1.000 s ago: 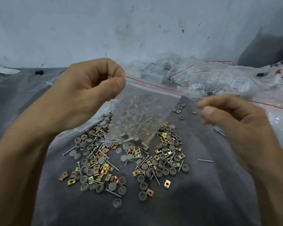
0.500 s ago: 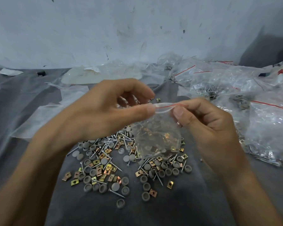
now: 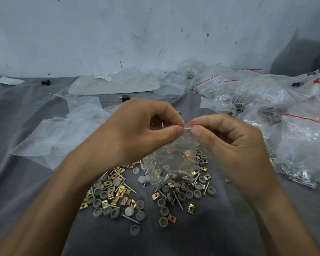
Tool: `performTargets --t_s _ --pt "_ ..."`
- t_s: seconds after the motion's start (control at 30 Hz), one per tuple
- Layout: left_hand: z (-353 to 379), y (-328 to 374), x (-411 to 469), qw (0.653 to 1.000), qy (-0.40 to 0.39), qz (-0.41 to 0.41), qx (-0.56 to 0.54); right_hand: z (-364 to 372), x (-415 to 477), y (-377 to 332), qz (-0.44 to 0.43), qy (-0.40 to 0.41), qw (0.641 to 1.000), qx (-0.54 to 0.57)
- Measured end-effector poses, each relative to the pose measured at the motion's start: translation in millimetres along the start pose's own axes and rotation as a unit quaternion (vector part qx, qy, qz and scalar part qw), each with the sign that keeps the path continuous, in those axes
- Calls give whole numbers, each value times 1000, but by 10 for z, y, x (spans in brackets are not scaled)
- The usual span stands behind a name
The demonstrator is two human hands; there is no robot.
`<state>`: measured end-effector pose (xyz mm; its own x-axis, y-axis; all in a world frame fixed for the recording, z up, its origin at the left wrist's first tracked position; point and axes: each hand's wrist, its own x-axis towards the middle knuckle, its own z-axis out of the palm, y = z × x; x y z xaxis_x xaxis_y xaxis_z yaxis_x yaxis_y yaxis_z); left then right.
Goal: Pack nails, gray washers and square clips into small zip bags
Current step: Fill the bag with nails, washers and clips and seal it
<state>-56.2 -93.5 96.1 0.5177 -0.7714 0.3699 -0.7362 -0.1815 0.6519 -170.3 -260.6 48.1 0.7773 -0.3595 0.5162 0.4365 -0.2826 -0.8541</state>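
While our left hand and right hand each pinch its red seal, the zip bag hangs just below them | loose nails, gray washers, square clips lie under the bag | filled bags right of it

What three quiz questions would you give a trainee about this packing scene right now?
1. True or false: the left hand and the right hand both pinch the top edge of the small zip bag.
2. The seal stripe on that bag is: A red, B blue, C green.
3. Fill in: the loose parts below the bag lie on a ____ cloth.

Key: 1 true; 2 A; 3 gray.
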Motion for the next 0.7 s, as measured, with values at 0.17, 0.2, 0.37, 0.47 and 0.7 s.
performTargets --t_s 0.17,0.2,0.37,0.47,0.7 --pt "21 -37 11 1000 -24 -16 2 -50 -2 30 25 -12 999 -21" --pt "28 -45 14 999 -27 -19 3 -53 -3 38 29 -15 999 -22" --pt "46 -109 30 999 -35 -31 -21 -60 1 68 43 -41 998 -33" --pt "34 -148 31 998 -39 -33 -44 -68 -5 89 49 -44 997 -42" --pt "31 -150 36 996 -40 -35 -72 -68 -12 95 50 -61 996 -52"
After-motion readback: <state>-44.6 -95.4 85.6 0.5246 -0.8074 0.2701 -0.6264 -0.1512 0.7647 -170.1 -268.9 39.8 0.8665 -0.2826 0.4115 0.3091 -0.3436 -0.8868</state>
